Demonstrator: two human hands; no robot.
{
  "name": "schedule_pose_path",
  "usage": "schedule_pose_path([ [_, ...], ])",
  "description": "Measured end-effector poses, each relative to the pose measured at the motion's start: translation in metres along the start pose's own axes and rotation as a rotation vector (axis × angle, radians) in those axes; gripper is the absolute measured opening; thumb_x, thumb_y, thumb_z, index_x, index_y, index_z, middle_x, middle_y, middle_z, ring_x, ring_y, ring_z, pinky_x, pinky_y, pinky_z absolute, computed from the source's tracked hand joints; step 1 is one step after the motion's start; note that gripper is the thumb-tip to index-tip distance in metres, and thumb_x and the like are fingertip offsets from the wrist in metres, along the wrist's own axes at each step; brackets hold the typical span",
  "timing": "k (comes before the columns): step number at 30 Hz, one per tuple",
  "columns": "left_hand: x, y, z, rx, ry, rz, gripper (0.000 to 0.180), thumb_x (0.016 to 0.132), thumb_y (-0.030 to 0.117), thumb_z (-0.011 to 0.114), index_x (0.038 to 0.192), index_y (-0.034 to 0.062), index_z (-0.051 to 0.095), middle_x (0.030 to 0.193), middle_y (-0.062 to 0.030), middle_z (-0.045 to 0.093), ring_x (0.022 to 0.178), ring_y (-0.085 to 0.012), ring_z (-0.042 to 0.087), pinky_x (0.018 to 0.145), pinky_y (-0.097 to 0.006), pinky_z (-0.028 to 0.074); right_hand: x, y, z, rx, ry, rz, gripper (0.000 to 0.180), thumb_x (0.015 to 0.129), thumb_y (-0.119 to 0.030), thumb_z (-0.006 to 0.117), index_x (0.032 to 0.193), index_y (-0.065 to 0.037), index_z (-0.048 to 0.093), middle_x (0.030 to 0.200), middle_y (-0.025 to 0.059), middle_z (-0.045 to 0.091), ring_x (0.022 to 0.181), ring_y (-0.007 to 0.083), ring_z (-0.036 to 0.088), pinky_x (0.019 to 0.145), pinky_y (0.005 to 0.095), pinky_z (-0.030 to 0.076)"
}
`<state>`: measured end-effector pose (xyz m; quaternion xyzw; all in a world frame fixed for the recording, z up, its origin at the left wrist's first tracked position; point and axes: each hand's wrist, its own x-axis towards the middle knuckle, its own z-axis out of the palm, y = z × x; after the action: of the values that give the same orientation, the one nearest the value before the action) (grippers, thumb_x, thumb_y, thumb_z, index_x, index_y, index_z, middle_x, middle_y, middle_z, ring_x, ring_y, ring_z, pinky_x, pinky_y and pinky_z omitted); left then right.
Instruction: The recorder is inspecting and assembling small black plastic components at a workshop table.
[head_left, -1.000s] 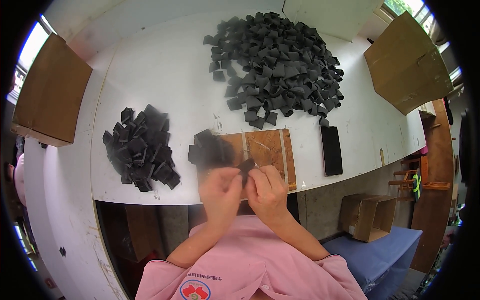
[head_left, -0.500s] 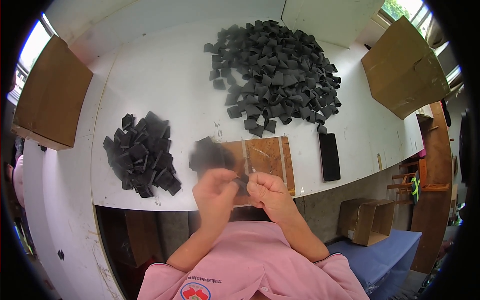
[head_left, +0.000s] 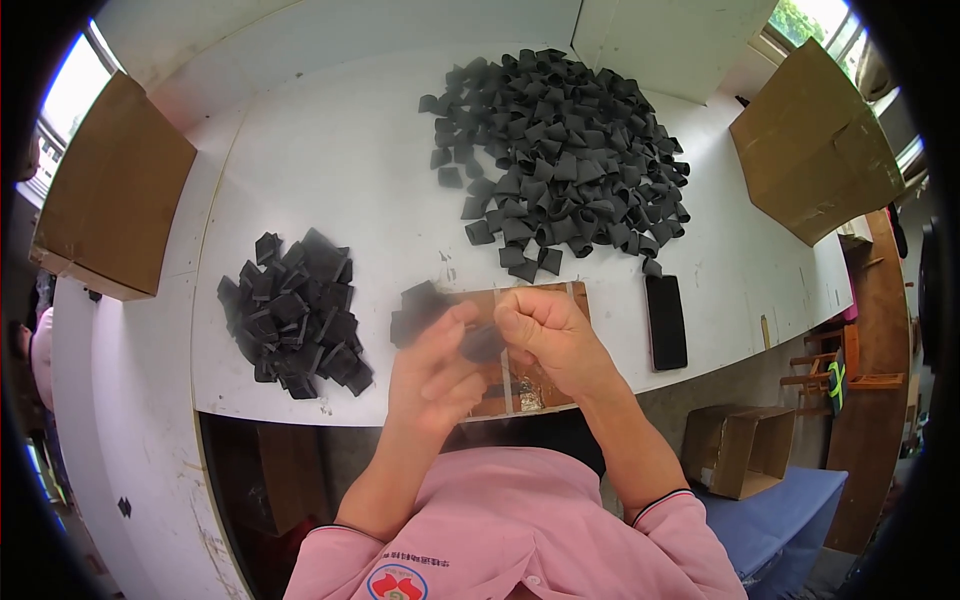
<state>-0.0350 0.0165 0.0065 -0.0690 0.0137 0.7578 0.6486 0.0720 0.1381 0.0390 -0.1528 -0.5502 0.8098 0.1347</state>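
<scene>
Above the brown rectangular board [head_left: 488, 404], we pinch a small, black, fabric-like piece [head_left: 482, 344] in our tightly curled right hand [head_left: 550, 333]; our blurred left hand [head_left: 432, 372] curves loosely beside it, its hold unclear.

Small black piece [head_left: 483, 344], blurred, outline unclear, between left hand [head_left: 428, 368] and right hand [head_left: 556, 338], above brown board [head_left: 490, 404].

worn: pink short-sleeved shirt [head_left: 480, 510] | cuffs [head_left: 661, 504]: dark edging, thin pale stripe | chest: round badge [head_left: 398, 584], blue rim, red motif, dark lettering [head_left: 417, 561] above | front: small pale button [head_left: 533, 580]
</scene>
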Motion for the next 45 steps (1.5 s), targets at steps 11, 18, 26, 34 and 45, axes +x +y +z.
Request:
schedule_pose_path([
  [11, 0.006, -0.014, 0.010, 0.780, 0.154, 0.383, 0.024, 0.080, 0.003, 0.053, 0.103, -0.0011, 0.048, 0.083, -0.0078, 0.056, 0.048, -0.0048, 0.044, 0.040, -0.017, 0.033, 0.004, 0.004, -0.010, -0.261, 0.049, -0.055, 0.019, 0.085, -0.018, 0.055, 0.074, -0.003, 0.051, 0.060, -0.0047, 0.042, 0.054, 0.0047, 0.038, 0.048, 0.0197, 0.031],
  [18, 0.004, -0.014, 0.039, 1.802, -0.065, 0.873, 0.033, 0.076, -0.001, 0.057, 0.108, -0.0044, 0.051, 0.095, -0.0096, 0.055, 0.083, -0.0149, 0.052, 0.072, -0.024, 0.042, -0.022, -0.003, 0.001, -0.744, 0.366, -0.593, 0.027, 0.073, -0.019, 0.066, 0.087, 0.000, 0.054, 0.079, 0.0079, 0.052, 0.063, 0.0169, 0.050, 0.052, 0.0259, 0.041],
  [26, 0.002, -0.024, 0.034, 1.121, 0.061, 0.820, 0.007, 0.081, 0.002, 0.054, 0.086, -0.0024, 0.056, 0.084, -0.0092, 0.055, 0.082, -0.0158, 0.050, 0.078, -0.026, 0.038, -0.019, -0.001, 0.018, -1.102, 0.353, -0.836, 0.035, 0.062, -0.016, 0.072, 0.088, -0.001, 0.054, 0.080, 0.0084, 0.050, 0.066, 0.0218, 0.052, 0.052, 0.0294, 0.043],
  [34, -0.005, -0.027, 0.036, 0.820, 0.163, 0.722, 0.007, 0.085, 0.006, 0.051, 0.084, -0.0003, 0.053, 0.085, -0.0086, 0.054, 0.079, -0.0143, 0.050, 0.076, -0.026, 0.039, -0.010, 0.000, 0.020, -1.253, 0.399, -0.962, 0.024, 0.062, -0.002, 0.067, 0.082, 0.002, 0.054, 0.074, 0.0081, 0.049, 0.061, 0.0214, 0.049, 0.050, 0.0292, 0.042],
  [45, 0.001, -0.023, 0.037, 1.411, 0.137, 0.879, 0.018, 0.079, 0.004, 0.057, 0.095, -0.0048, 0.055, 0.090, -0.0102, 0.056, 0.085, -0.0153, 0.051, 0.079, -0.025, 0.038, -0.012, 0.013, 0.006, -0.966, 0.348, -0.816, 0.020, 0.066, -0.002, 0.066, 0.083, -0.001, 0.056, 0.075, 0.0079, 0.051, 0.062, 0.0220, 0.051, 0.050, 0.0303, 0.042],
])
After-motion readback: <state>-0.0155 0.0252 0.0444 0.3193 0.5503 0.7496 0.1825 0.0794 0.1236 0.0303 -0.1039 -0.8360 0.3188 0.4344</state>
